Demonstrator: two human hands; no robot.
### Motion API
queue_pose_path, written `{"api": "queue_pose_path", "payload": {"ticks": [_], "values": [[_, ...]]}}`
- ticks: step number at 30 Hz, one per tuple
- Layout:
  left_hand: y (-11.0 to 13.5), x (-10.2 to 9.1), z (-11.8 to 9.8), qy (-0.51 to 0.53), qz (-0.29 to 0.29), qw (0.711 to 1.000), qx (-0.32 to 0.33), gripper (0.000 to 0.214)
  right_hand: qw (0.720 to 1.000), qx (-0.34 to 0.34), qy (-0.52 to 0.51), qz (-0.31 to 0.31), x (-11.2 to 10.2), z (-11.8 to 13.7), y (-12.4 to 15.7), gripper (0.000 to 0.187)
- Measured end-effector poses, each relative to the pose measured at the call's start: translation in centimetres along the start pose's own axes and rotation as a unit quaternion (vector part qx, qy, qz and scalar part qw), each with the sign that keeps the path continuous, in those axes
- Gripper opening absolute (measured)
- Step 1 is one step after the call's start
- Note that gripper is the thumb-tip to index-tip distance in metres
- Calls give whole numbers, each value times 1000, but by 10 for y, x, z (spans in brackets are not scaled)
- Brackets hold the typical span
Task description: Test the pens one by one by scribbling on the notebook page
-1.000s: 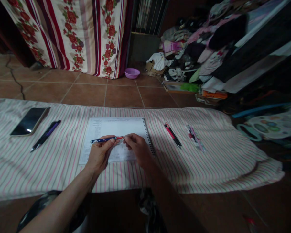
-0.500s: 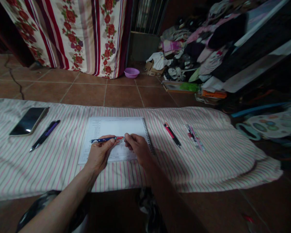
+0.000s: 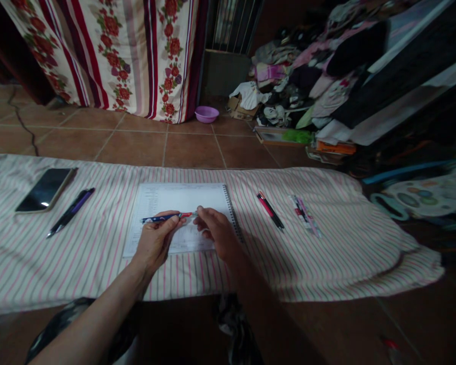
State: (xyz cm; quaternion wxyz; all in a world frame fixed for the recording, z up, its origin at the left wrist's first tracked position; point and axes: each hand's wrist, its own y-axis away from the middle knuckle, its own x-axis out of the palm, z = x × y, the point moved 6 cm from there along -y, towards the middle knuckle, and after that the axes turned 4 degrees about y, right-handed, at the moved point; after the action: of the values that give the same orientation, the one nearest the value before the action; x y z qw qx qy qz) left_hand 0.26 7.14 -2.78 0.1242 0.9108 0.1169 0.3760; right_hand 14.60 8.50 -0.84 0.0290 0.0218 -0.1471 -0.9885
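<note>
My left hand [image 3: 157, 235] is closed around a dark blue pen [image 3: 161, 218] between thumb and fingers, above the open notebook. The pen lies nearly level, its red and pale end pointing right. At that end my right hand [image 3: 215, 228] is closed, with thumb and forefinger pinched at the tip; any small part between them is too small to make out. Below both hands lies a spiral notebook [image 3: 190, 195], coil on its right side, with writing and drawn lines partly hidden by the hands.
On the striped cloth [image 3: 110, 274], a phone [image 3: 45, 190] and dark and purple pens [image 3: 71, 212] lie left. Red and black pens [image 3: 269, 210] and light-coloured pens [image 3: 306, 215] lie right. Beyond, a purple basin [image 3: 206, 114] and a clothes pile [image 3: 307, 76] occupy the tiled floor.
My right hand has shifted very slightly at the pen's tip and its lower fingers have loosened a little. My left hand holds the pen almost unmoved.
</note>
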Motion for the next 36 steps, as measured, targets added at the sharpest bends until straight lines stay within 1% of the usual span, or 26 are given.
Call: {"api": "queue_pose_path", "payload": {"ticks": [2, 5, 8, 10, 12, 15, 17, 19, 21, 24, 28, 30, 31, 33, 36], "values": [[1, 1, 0, -3, 6, 1000, -2, 23, 999, -15, 42, -5, -1, -1, -3, 37], [3, 3, 1, -7, 10, 1000, -1, 26, 997, -39, 67, -23, -2, -5, -8, 34], [4, 2, 1, -13, 6, 1000, 3, 27, 998, -54, 30, -32, -1, -7, -11, 25], [3, 1, 1, -12, 2, 1000, 3, 26, 998, -63, -2, -23, 0, -5, -9, 18], [2, -1, 2, -8, -1, 1000, 1, 25, 998, -61, -20, -10, 1, -1, -5, 16], [0, -2, 2, -2, -7, 1000, -1, 25, 999, -28, -20, -9, -1, 2, 1, 27], [0, -2, 2, -2, -5, 1000, -1, 26, 1000, -7, -3, -5, -2, 2, 2, 29], [1, -1, 1, -7, 1, 1000, 0, 25, 1000, -2, 31, 3, -2, -1, 0, 35], [2, 1, 1, -14, 8, 1000, 2, 24, 998, -11, 64, -2, -2, -4, -4, 39], [3, 2, 2, -18, 15, 1000, 3, 24, 997, -32, 67, -18, -3, -6, -8, 35], [1, -1, 3, -6, 8, 1000, -3, 25, 998, -60, 25, -5, 1, 0, -5, 21], [0, -2, 3, -3, 2, 1000, -5, 24, 999, -53, -9, 5, 2, 3, -2, 15], [-1, -3, 3, -2, 0, 1000, -5, 23, 999, -42, -25, 6, 1, 3, 0, 16], [-1, -3, 3, -2, 0, 1000, -3, 22, 999, -15, -44, 4, 0, 2, 2, 24], [0, -1, 2, -3, -1, 1000, -2, 21, 1000, 14, -25, 8, -2, -2, 2, 31]]}}
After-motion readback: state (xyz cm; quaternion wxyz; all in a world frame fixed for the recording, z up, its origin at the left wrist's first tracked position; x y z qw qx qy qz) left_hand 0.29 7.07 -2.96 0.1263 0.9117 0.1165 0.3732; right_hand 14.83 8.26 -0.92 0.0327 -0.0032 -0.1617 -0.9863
